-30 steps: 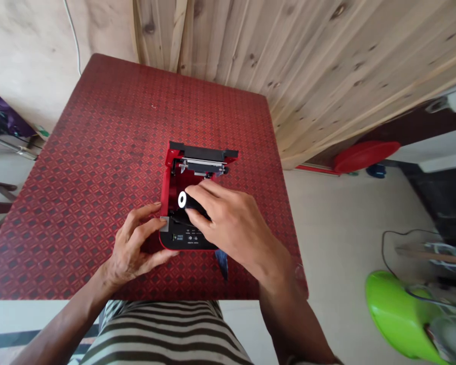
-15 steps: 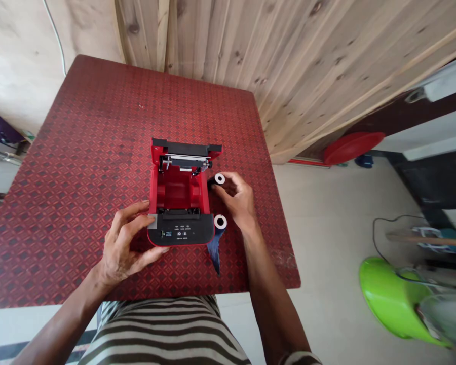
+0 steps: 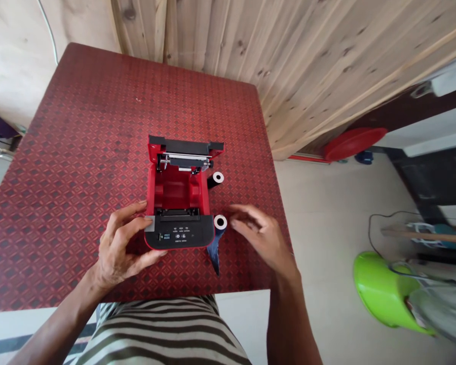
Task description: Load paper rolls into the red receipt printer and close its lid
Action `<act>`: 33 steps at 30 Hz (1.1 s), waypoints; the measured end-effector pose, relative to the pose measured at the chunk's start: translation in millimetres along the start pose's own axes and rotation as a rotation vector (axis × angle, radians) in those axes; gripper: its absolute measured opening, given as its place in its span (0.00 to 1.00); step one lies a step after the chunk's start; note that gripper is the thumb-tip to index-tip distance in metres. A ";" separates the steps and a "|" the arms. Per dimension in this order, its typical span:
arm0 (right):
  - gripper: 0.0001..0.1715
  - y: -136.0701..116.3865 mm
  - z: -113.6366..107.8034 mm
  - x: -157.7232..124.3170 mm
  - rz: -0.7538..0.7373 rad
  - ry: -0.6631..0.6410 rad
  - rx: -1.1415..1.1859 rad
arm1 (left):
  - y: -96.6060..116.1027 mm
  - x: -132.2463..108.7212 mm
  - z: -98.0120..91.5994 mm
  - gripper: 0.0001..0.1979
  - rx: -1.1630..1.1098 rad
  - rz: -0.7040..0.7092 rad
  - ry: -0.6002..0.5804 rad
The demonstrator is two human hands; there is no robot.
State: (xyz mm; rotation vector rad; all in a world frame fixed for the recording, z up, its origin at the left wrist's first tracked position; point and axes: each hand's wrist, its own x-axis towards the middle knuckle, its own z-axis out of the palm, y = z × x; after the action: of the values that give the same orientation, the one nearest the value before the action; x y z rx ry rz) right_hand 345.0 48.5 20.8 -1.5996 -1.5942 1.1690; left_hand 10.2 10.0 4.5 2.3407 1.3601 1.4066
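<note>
While left fingers (image 3: 125,223) clasp receipt printer (image 3: 178,235) | right hand (image 3: 260,235) released near paper roll (image 3: 220,222) | clasped edge hidden

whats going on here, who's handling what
A person is working at an open red receipt printer on a red patterned table. Their left hand rests at the printer's front corner, fingers by a grey tab. Their open right hand hovers just right of a dark roll trailing a dark strip. A second roll stands beside the printer.
</note>
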 end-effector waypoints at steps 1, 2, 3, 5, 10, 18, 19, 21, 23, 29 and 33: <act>0.19 0.2 0.5 -8.0 0.014 -0.052 0.020 | -0.2 -0.3 0.0 0.30 0.002 -0.001 -0.001; 0.21 0.3 3.0 -13.6 0.019 -0.074 0.039 | -0.4 -0.6 0.0 0.30 0.007 -0.003 -0.001; 0.24 0.5 7.1 -16.7 0.012 -0.071 0.051 | -0.7 -0.9 0.1 0.31 0.011 -0.003 0.001; 0.27 0.9 17.6 -16.7 -0.025 -0.040 0.046 | -1.3 -1.4 0.2 0.31 0.023 -0.007 0.007; 0.17 -0.1 31.3 -8.3 -0.074 -0.054 -0.009 | -0.9 -1.6 0.0 0.30 0.046 -0.009 0.003; 0.20 -60.7 2.5 -14.4 -0.268 -0.006 0.097 | -0.2 -2.9 1.5 0.30 0.018 -0.021 0.013; 0.20 -73.4 4.3 -10.3 -0.333 -0.032 0.009 | -0.4 -3.5 1.8 0.30 0.013 -0.021 0.013; 0.20 -94.9 16.0 2.1 -0.484 -0.062 -0.201 | -0.8 -5.2 2.1 0.30 0.001 -0.022 0.010; 0.19 -108.6 34.7 17.2 -0.605 -0.093 -0.390 | -0.8 -7.2 2.2 0.29 -0.008 -0.026 -0.008; 0.14 -119.8 72.1 48.7 -0.658 -0.233 -0.782 | 0.5 -8.9 0.4 0.28 -0.014 -0.026 -0.037; 0.13 -131.1 71.2 50.5 -0.581 -0.288 -0.848 | 2.8 -6.7 -1.4 0.26 -0.009 -0.046 -0.059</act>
State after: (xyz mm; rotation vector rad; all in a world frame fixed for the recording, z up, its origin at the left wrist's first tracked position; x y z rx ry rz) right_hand 216.6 99.9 96.1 -1.2497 -2.7404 0.4168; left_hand 9.7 3.0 2.1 2.3103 1.3803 1.3170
